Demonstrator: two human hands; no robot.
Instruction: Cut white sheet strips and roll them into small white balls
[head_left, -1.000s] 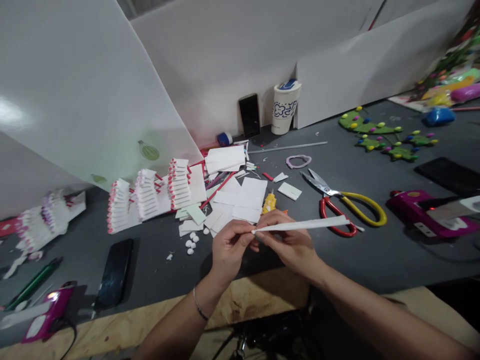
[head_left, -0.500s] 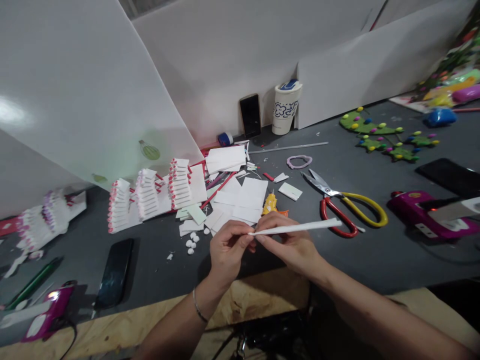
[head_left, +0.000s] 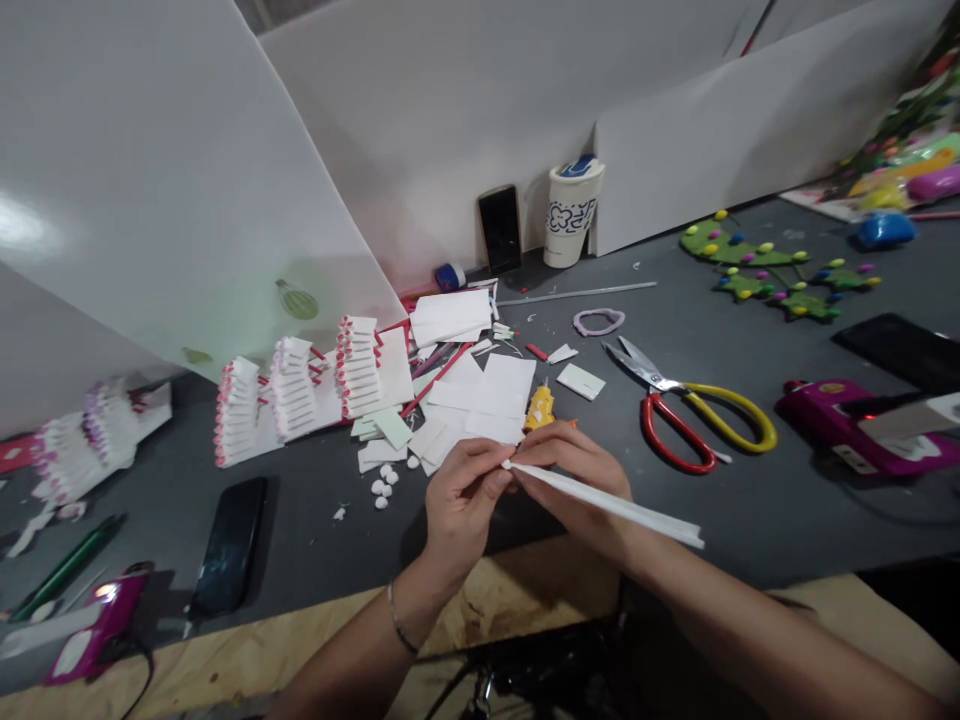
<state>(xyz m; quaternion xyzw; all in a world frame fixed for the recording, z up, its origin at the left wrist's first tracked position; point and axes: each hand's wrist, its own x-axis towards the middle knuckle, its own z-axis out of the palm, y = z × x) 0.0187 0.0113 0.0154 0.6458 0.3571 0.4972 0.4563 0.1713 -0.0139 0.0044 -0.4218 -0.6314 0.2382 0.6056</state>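
A long folded white paper strip [head_left: 615, 502] runs from the fingertips of both hands out over my right wrist. My left hand [head_left: 466, 490] is closed in a pinch at its narrow end, where a small white tip shows. My right hand [head_left: 577, 480] pinches beside it, its fingers partly hidden behind the strip. Just beyond the hands are a yellow glue gun [head_left: 540, 408], partly covered by my right hand, and loose white paper pieces [head_left: 506, 385]. Several small white balls [head_left: 377, 487] lie left of my left hand.
Scissors [head_left: 660, 385] with red and yellow handles lie open at the right. A cup [head_left: 571, 215] and a phone [head_left: 500, 230] stand at the back. Cards with rows of pink-tipped pieces [head_left: 238, 410], another phone [head_left: 229, 545] and a magenta device [head_left: 97, 625] are at the left.
The strip's wide free end has swung down toward my right forearm. Both hands have turned slightly and remain together at the narrow end.
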